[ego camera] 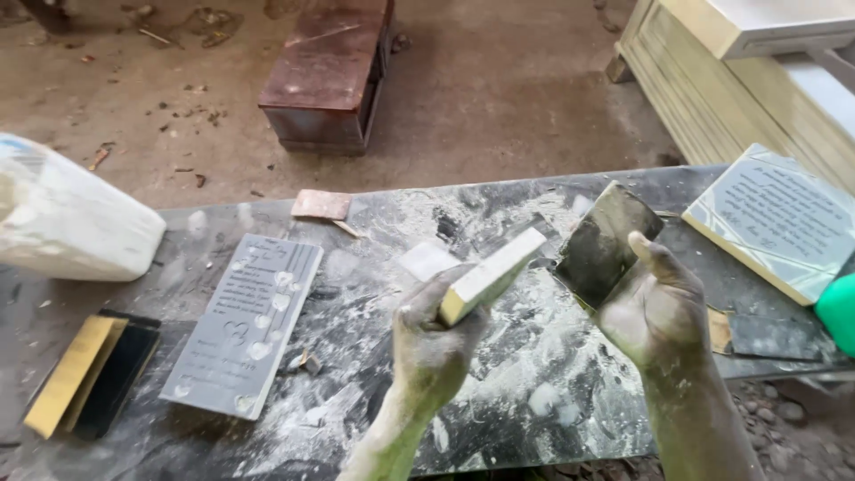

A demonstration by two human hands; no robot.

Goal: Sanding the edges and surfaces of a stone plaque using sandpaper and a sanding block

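Left grip [436,343] clasps pale block [492,274], right [655,307] dark sheet [607,242]

Left of the hands, a grey engraved plaque [242,322] lies flat on the dusty desk [534,401]. Further left sit yellow and black pads [89,374] and a white jug [67,218]. Right of them rests a second plaque [782,221], beside a green object [839,307]. Beyond stands a rusty box [328,76] on the floor.
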